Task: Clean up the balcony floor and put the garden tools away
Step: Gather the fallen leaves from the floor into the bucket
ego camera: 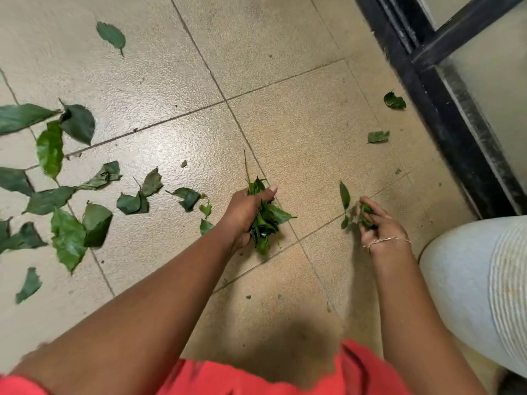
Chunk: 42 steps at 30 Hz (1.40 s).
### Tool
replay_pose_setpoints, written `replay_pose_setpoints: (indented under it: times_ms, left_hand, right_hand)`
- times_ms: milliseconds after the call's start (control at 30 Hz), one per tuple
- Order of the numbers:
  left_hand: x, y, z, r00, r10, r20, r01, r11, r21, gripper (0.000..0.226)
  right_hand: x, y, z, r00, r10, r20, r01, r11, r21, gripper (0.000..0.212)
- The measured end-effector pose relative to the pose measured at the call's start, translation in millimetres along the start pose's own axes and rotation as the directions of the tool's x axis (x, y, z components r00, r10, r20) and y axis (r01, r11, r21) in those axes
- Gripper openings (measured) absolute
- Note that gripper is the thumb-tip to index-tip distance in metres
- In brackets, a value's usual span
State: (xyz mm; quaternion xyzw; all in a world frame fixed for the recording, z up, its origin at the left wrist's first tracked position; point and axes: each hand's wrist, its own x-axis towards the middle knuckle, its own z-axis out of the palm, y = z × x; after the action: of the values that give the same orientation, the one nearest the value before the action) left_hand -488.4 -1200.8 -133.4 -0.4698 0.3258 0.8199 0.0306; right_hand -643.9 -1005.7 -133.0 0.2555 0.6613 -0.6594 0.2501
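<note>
Leaf-gathering step: left hand (245, 212) fingers clamped on a bunch of leaves (265, 220), right hand (379, 226) fingers curled round a few leaves (365, 215) — next, likely the loose leaves (68, 195) lying well left of the left fingers.

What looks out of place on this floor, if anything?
Green leaves lie scattered over the tiled floor, mostly in a cluster on the left, with two near the black frame. The left hand grips a bunch of leaves; the right hand holds a few.
</note>
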Motion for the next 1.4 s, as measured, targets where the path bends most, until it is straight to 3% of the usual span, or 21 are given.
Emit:
replay_pose_setpoints:
  times_ms: [100, 200, 233, 300, 367, 400, 433, 467, 500, 567, 633, 733, 800, 833, 933, 1033, 1200, 1333, 1400]
  left_hand:
    - [-22.4, 19.0, -11.2, 0.999, -0.034, -0.036, 0.033, 0.998, -0.048, 0.012]
    - [-45.5, 45.3, -30.8, 0.997, -0.048, -0.060, 0.044, 0.997, -0.060, 0.012]
    - [-53.3, 54.0, -39.3, 0.997, -0.050, -0.067, 0.045, 0.997, -0.066, 0.013]
    - [-68.1, 67.8, -56.3, 0.995, -0.054, -0.082, 0.047, 0.995, -0.091, 0.013]
    - [-80.3, 73.9, -70.3, 0.994, -0.052, -0.094, 0.042, 0.993, -0.106, 0.013]
    - [-84.6, 73.0, -76.0, 0.994, -0.052, -0.096, 0.041, 0.993, -0.111, 0.013]
    - [-88.2, 70.6, -79.8, 0.994, -0.058, -0.096, 0.047, 0.992, -0.117, 0.012]
    - [-91.0, 66.2, -81.5, 0.993, -0.071, -0.098, 0.059, 0.991, -0.123, 0.011]
    - [-93.4, 61.1, -80.6, 0.991, -0.090, -0.098, 0.077, 0.989, -0.128, 0.012]
    - [-97.6, 48.8, -72.3, 0.986, -0.135, -0.098, 0.121, 0.983, -0.136, 0.013]
    - [-101.7, 37.0, -60.1, 0.980, -0.175, -0.092, 0.159, 0.974, -0.159, 0.013]
    - [-104.2, 25.9, -40.5, 0.976, -0.205, -0.078, 0.193, 0.971, -0.144, 0.014]
    - [-105.3, 20.4, -31.9, 0.976, -0.204, -0.074, 0.195, 0.974, -0.115, 0.015]
    - [-106.7, 19.5, -27.1, 0.976, -0.204, -0.071, 0.197, 0.976, -0.097, 0.016]
    - [-115.0, 22.7, -19.8, 0.977, -0.204, -0.068, 0.200, 0.978, -0.061, 0.015]
    - [-136.4, 37.4, -13.0, 0.977, -0.202, -0.071, 0.199, 0.979, -0.045, 0.015]
    - [-188.8, 80.8, 2.3, 0.974, -0.206, -0.091, 0.203, 0.978, -0.042, 0.015]
    - [-242.3, 140.7, 9.0, 0.973, -0.200, -0.118, 0.186, 0.975, -0.119, 0.014]
    - [-269.0, 176.9, 5.8, 0.972, -0.197, -0.131, 0.174, 0.970, -0.167, 0.017]
  right_hand:
    - [-24.7, 2.1, 28.1, 0.986, 0.134, 0.103, -0.152, 0.969, 0.193, 0.044]
    - [-56.6, 1.2, 57.4, 0.983, 0.112, 0.149, -0.145, 0.962, 0.233, 0.037]
    - [-63.1, 0.8, 62.8, 0.992, 0.080, 0.098, -0.097, 0.977, 0.187, 0.041]
    - [-72.1, -4.1, 67.3, 0.988, -0.049, -0.148, 0.057, 0.997, 0.055, 0.041]
    - [-71.8, -12.4, 68.0, 0.915, -0.275, -0.297, 0.225, 0.955, -0.191, 0.032]
    - [-63.8, -12.8, 65.8, 0.874, -0.414, -0.255, 0.285, 0.861, -0.421, 0.029]
    - [-53.3, -11.6, 63.7, 0.867, -0.483, -0.123, 0.306, 0.709, -0.635, 0.031]
    - [-43.9, -9.0, 61.3, 0.871, -0.484, 0.078, 0.343, 0.488, -0.802, 0.035]
    - [-34.6, -3.6, 58.0, 0.877, -0.407, 0.255, 0.386, 0.281, -0.878, 0.040]
    - [-25.5, 12.5, 54.1, 0.864, -0.177, 0.472, 0.477, -0.012, -0.879, 0.054]
    - [-36.8, 35.0, 51.3, 0.871, -0.065, 0.487, 0.477, -0.126, -0.870, 0.063]
    - [-60.5, 66.1, 34.5, 0.849, -0.217, 0.481, 0.453, -0.166, -0.876, 0.066]
    - [-67.6, 77.8, 25.3, 0.797, -0.365, 0.482, 0.457, -0.159, -0.875, 0.042]
    - [-66.9, 74.3, 24.0, 0.807, -0.395, 0.438, 0.422, -0.132, -0.897, 0.031]
    - [-59.3, 52.3, 28.7, 0.933, -0.316, 0.173, 0.216, 0.107, -0.970, 0.022]
    - [-80.3, 21.1, 30.9, 0.931, -0.340, 0.128, 0.235, 0.294, -0.926, 0.019]
    - [-165.1, -40.5, 49.3, 0.992, -0.122, -0.028, 0.076, 0.764, -0.640, 0.035]
    - [-259.3, -106.1, 95.9, 1.000, -0.029, 0.008, 0.030, 0.892, -0.451, 0.036]
    - [-306.8, -139.0, 129.1, 1.000, 0.019, 0.018, -0.011, 0.929, -0.370, 0.025]
